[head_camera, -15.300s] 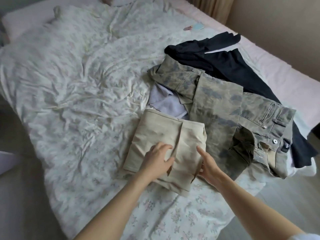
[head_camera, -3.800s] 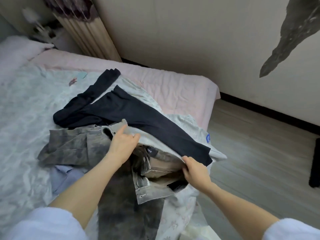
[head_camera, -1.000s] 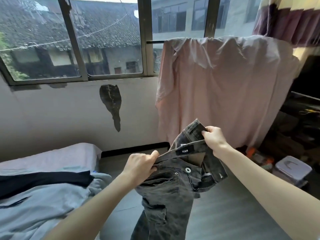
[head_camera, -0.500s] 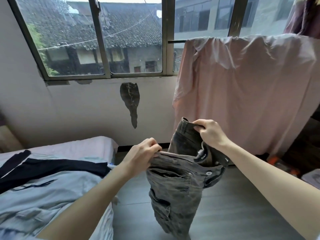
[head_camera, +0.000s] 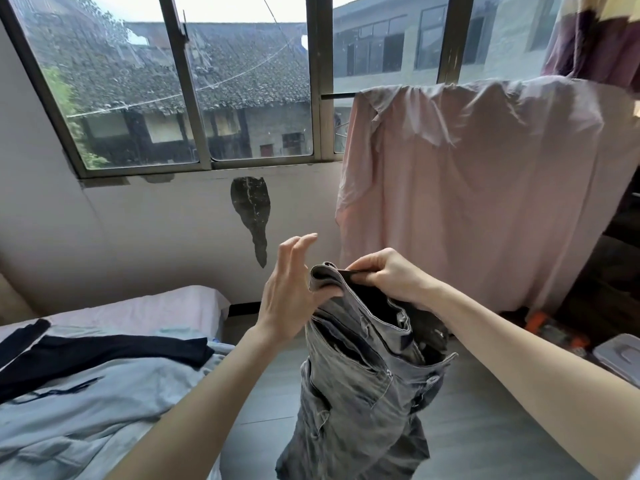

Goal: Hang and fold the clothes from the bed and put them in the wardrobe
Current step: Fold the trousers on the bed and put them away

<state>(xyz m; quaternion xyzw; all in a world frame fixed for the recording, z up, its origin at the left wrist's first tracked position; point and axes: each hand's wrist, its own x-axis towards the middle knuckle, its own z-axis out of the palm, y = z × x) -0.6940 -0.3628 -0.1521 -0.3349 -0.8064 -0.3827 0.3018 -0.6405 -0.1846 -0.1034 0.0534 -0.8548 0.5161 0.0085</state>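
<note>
- Grey washed jeans (head_camera: pixel 360 382) held up in the air over the floor (head_camera: pixel 485 410), off the foot end of the bed (head_camera: pixel 145 306), waistband uppermost and legs hanging down out of view at the bottom edge.
- Right hand (head_camera: pixel 388 275) clenched round the upper rim of the waistband, pinching it between thumb and curled fingers.
- Left hand (head_camera: pixel 287 289) released, fingers straight and spread upward, heel of the palm touching the left side of the waistband; nothing gripped.
- Fly open, a metal button visible on the right flap of the jeans, dark lining showing inside the waist.
- On the bed, at its near left part: a pale blue garment (head_camera: pixel 90 403) spread flat, with a black garment (head_camera: pixel 104 351) lying across its top edge.
- Pink sheet of the bed bare toward the far corner by the wall.
- Behind the hands: a pink cloth (head_camera: pixel 478 188) draped over a rail in front of the window (head_camera: pixel 194 91).
- Dark patch of missing paint (head_camera: pixel 251 209) on the wall below the window sill.
- A pale lidded plastic box (head_camera: pixel 620 355) on the floor at the right edge, near some orange items too blurred to name.
</note>
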